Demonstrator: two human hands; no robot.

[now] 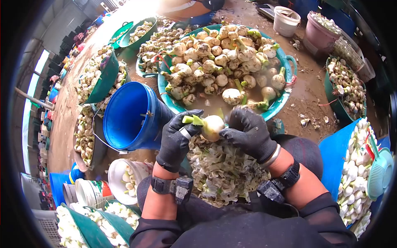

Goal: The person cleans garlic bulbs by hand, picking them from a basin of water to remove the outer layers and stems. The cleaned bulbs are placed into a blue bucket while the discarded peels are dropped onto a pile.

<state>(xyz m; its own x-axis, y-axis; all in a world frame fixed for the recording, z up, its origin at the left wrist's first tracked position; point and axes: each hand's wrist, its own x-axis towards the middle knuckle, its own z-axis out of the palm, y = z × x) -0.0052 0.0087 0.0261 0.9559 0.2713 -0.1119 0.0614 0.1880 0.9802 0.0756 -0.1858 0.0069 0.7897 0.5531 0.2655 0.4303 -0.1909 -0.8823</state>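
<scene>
A pale, round bulb with a short green stalk is held over a heap of peelings. My left hand, in a black glove with a white band around a finger, is closed on the bulb's stalk side. From the other side my right hand, also gloved, has its thumb and fingers pinched against the bulb; its upper fingers are slightly blurred. Just beyond both hands stands a large green tub of murky water, piled with muddy, unpeeled bulbs.
A tilted blue bucket stands left of my hands. White buckets and green containers of peeled bulbs are at lower left. At right, a blue container holds many white bulbs, with a green strainer on it.
</scene>
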